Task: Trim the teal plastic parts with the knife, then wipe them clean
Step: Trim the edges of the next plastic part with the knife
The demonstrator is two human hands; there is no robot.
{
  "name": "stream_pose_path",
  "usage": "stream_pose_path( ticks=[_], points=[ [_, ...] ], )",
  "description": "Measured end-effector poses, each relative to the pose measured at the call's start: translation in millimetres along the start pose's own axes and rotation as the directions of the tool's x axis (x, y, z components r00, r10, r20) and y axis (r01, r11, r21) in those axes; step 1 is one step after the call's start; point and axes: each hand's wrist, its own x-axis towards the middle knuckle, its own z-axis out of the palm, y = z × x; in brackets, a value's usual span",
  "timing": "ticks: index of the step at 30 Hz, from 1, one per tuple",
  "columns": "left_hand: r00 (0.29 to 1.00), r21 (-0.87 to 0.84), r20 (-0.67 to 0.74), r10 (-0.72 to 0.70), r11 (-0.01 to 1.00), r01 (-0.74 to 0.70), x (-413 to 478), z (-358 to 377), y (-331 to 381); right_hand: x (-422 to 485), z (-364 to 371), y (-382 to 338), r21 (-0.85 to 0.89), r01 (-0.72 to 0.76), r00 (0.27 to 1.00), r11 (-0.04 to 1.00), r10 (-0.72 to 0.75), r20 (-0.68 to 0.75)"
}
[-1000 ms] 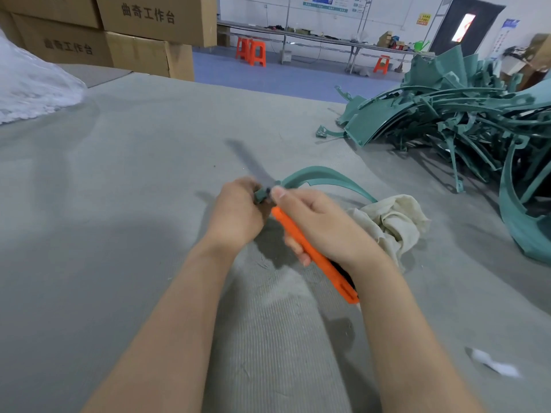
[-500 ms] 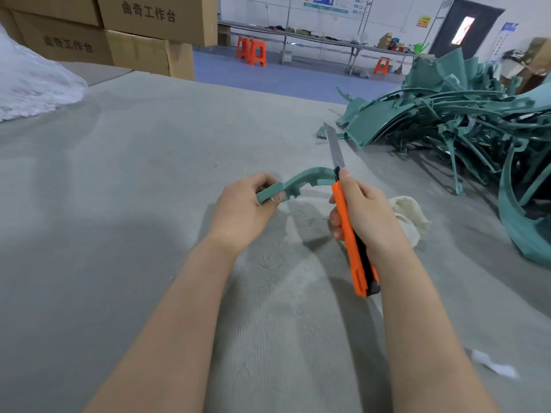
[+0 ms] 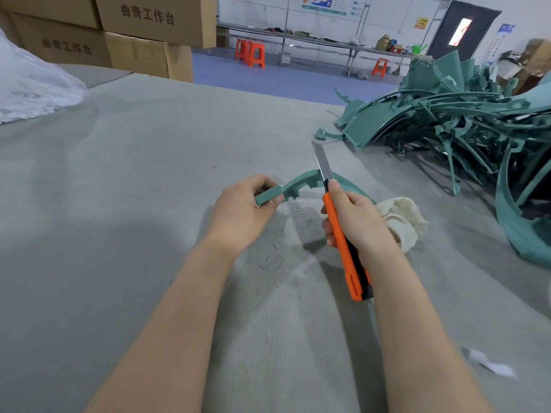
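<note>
Left hand (image 3: 241, 213), just left of the frame's centre, is gripping the near end of a curved teal plastic part (image 3: 298, 186), with fingers and thumb curled round its flat end bar. From that grip the part is arching up and to the right, passing behind the knife blade and running down behind the right hand (image 3: 354, 222). That hand is wrapped round the orange handle of a snap-off utility knife (image 3: 343, 242), its thumb lying along the top of the handle near the blade's base. The extended blade (image 3: 323, 163) is pointing toward the top of the frame and crossing the crest of the arc; whether its edge is biting into the plastic cannot be told. An off-white cloth (image 3: 399, 216) is lying crumpled just right of the right hand, partly hidden by it. Thin shavings (image 3: 268, 260) are lying on the grey felt tabletop (image 3: 119, 204) between the forearms. A tangled pile of teal parts (image 3: 447, 120) is filling the upper right, well apart from the hands, with one large curved piece (image 3: 518, 222) at the right edge. Cardboard boxes (image 3: 149, 19) are standing at the upper left, above a heap of white plastic sheeting (image 3: 29, 84). A white scrap (image 3: 489, 363) is lying at the lower right.
</note>
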Motion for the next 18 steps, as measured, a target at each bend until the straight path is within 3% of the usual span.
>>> stream_pose_path(
  ticks=[18],
  points=[
    [1.000, -0.009, 0.001, 0.015, 1.000, -0.015, 0.4, -1.1, -2.3, 1.7, -1.4, 3.3, -0.023, 0.003, 0.989, 1.000, 0.000, 0.150]
  ],
)
